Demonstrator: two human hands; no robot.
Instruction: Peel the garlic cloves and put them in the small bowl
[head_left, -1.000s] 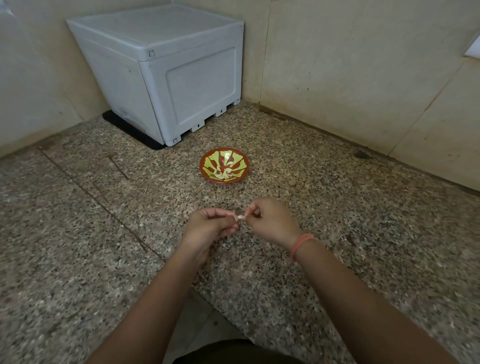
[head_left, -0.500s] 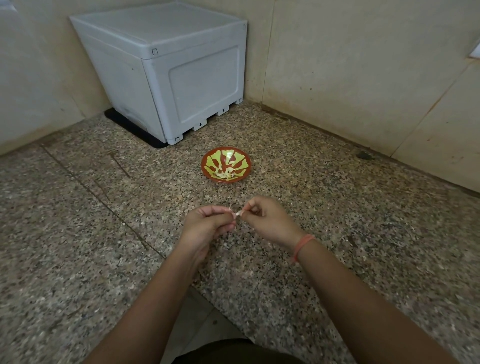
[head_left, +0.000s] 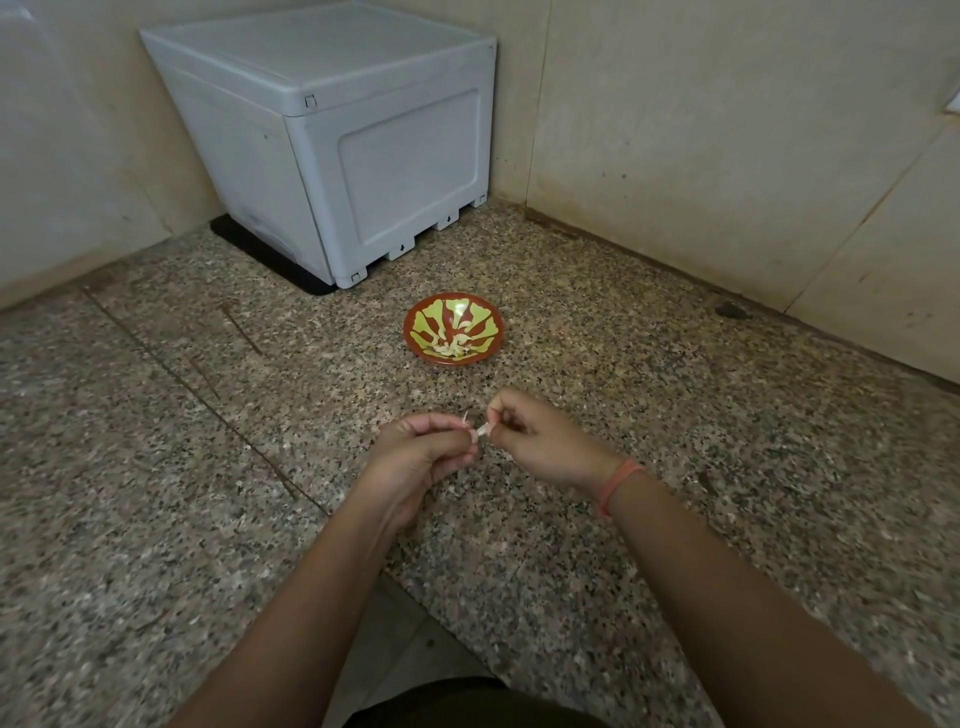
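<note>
At frame centre our left hand (head_left: 421, 452) and right hand (head_left: 540, 441) both pinch one garlic clove (head_left: 482, 430); just above sits one small bowl (head_left: 415, 347) holding peeled cloves (head_left: 452, 347), too small to count

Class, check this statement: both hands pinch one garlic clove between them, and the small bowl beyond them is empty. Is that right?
No: the head view shows pale peeled cloves lying in the small bowl, so it is not empty. The left hand and right hand do pinch one garlic clove, with the bowl beyond them.
</note>
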